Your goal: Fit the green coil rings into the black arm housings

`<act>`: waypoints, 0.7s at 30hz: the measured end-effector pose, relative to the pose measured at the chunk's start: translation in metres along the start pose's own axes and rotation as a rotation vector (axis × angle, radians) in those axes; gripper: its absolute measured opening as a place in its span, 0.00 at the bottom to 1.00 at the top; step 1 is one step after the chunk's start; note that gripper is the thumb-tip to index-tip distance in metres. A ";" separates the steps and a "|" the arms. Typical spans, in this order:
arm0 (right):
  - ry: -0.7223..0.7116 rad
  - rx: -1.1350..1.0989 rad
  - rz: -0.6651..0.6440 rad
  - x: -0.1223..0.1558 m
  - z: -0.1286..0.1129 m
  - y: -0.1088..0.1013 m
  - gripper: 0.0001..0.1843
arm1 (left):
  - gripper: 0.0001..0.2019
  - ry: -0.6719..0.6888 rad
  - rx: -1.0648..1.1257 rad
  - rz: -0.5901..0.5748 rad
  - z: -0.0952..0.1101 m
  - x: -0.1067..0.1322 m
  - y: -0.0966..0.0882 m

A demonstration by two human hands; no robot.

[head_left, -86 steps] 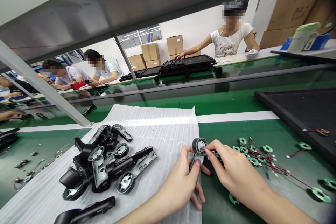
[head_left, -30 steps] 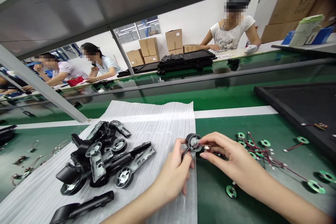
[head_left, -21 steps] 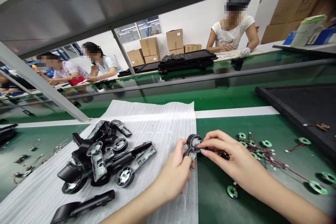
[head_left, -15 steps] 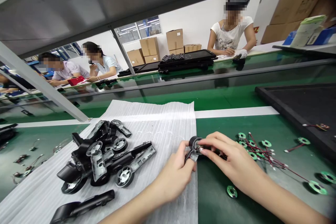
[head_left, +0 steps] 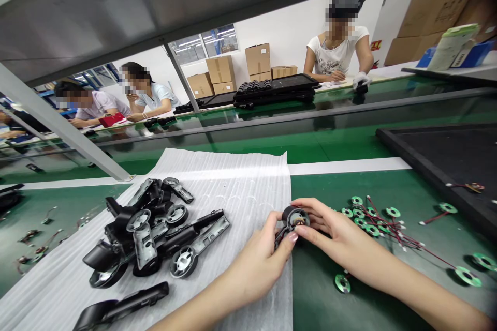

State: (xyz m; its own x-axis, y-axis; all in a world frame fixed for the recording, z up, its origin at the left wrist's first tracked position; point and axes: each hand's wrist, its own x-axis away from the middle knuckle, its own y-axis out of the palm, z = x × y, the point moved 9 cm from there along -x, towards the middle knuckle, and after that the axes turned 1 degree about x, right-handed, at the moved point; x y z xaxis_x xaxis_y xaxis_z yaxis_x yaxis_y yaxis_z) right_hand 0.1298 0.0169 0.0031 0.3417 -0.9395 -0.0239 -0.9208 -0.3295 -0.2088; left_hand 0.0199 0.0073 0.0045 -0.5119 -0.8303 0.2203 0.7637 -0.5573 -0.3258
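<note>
My left hand (head_left: 259, 261) and my right hand (head_left: 334, 235) both grip one small black plastic part with a round cup end (head_left: 295, 217), held just above the right edge of a white foam sheet (head_left: 236, 186). The cup opening faces up, with a small round piece inside it. A pile of the same black parts (head_left: 155, 230) lies on the sheet to the left. A cluster of green round discs with red wires (head_left: 375, 220) lies on the green table right of my right hand.
A black tray (head_left: 446, 158) sits at the right. One loose green disc (head_left: 341, 283) lies under my right wrist. A slanted metal post (head_left: 66, 132) rises at the left. Across the green conveyor (head_left: 272, 129), several other people sit working; cardboard boxes (head_left: 258, 59) stand behind.
The black part has come lower and a little nearer me. My right fingers now wrap round its cup end instead of pinching at its face.
</note>
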 end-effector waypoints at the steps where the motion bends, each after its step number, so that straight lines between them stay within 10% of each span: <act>1: 0.010 -0.034 -0.004 0.000 0.001 0.000 0.18 | 0.16 0.001 0.007 -0.001 0.000 0.000 0.000; 21: 0.051 -0.194 0.058 0.001 -0.001 -0.001 0.17 | 0.17 -0.003 -0.005 0.044 -0.004 0.004 0.008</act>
State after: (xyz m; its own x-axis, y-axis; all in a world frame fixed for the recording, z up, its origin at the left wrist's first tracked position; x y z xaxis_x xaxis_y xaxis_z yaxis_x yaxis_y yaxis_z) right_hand 0.1302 0.0164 0.0046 0.2818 -0.9592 0.0207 -0.9592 -0.2822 -0.0165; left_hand 0.0221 -0.0007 -0.0004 -0.4768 -0.8539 0.2084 0.7832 -0.5204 -0.3401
